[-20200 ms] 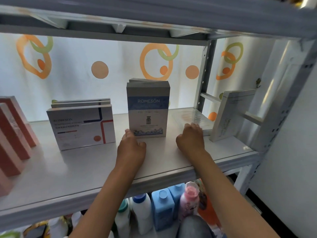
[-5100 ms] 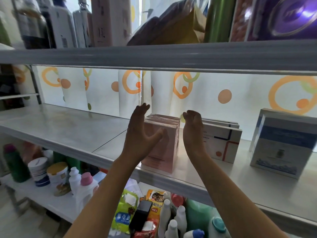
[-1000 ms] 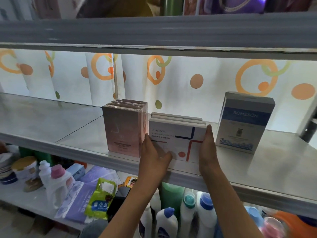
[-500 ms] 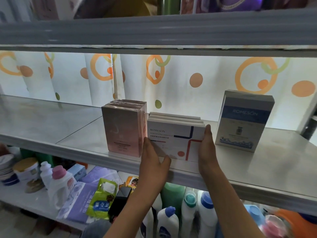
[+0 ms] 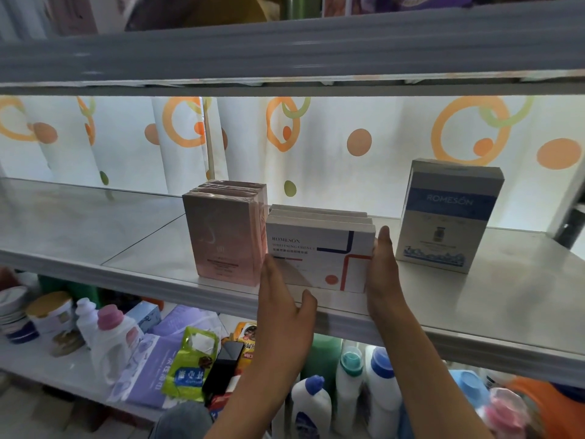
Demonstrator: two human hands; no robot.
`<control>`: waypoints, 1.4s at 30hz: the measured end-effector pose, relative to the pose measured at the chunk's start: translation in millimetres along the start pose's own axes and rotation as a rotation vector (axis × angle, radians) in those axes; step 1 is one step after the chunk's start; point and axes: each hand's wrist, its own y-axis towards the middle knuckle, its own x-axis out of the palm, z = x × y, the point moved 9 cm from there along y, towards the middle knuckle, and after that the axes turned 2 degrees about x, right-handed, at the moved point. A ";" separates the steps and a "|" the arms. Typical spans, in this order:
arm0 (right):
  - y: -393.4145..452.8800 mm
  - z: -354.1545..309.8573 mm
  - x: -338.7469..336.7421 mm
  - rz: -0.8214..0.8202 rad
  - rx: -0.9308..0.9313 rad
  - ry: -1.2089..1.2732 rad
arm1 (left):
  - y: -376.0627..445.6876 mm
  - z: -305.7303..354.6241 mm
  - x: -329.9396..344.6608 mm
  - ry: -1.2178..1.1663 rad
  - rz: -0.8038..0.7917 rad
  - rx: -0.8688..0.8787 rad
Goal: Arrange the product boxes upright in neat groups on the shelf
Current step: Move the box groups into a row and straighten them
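While three groups of boxes already stand upright on the shelf (image 5: 474, 315), the arranging looks close to done, as a judgement from how things lie now. Pink boxes (image 5: 226, 236) stand in a wrapped row at the left, white boxes (image 5: 319, 258) sit just beside them in the middle — three edges show, one behind another — and a blue-and-white box (image 5: 446, 217) stands well apart to the right, turned a little off square to the shelf edge. Each hand flanks the white group: the left hand (image 5: 281, 299) lies flat against its left end, in the narrow space by the pink row, thumb spread forward below the front face; the right hand (image 5: 381, 274) presses straight fingers against its right end. So the grip is a two-sided squeeze with open palms, nothing curled round. What seems left is squaring the white group and perhaps turning or closing up the blue-and-white box. As for containers, none on this shelf holds anything loose; the lower shelf (image 5: 47, 362) carries bottles (image 5: 348, 384), a pink-capped jug (image 5: 112, 334), a green pouch (image 5: 190, 365) and tubs (image 5: 47, 315), their contents unseen — the upper shelf's goods are mostly cut off.
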 end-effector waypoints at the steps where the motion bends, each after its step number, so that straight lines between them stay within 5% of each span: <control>1: -0.5 0.2 0.1 -0.002 0.007 -0.006 | -1.5 3.5 1.2 0.002 -0.001 0.013; 13: -0.3 -3.0 -1.4 0.075 0.047 -0.010 | 5.2 12.9 7.4 0.082 0.045 0.084; 20: 24.9 -1.5 -2.6 0.102 0.098 -0.032 | 29.3 34.7 9.0 0.295 0.120 0.271; 23: 29.7 0.6 -5.0 0.071 0.105 -0.048 | 45.8 63.0 10.0 0.509 0.173 0.514; 27: 25.2 5.2 -0.3 0.019 0.121 -0.030 | 86.4 98.0 29.4 0.737 -0.090 0.694; 32: 19.0 2.4 -3.2 -0.067 0.088 -0.056 | 125.8 76.5 42.4 0.860 -0.512 0.413; 42: 4.0 -12.1 -10.2 -0.334 -0.086 -0.282 | 120.0 73.1 53.0 0.868 -0.591 0.431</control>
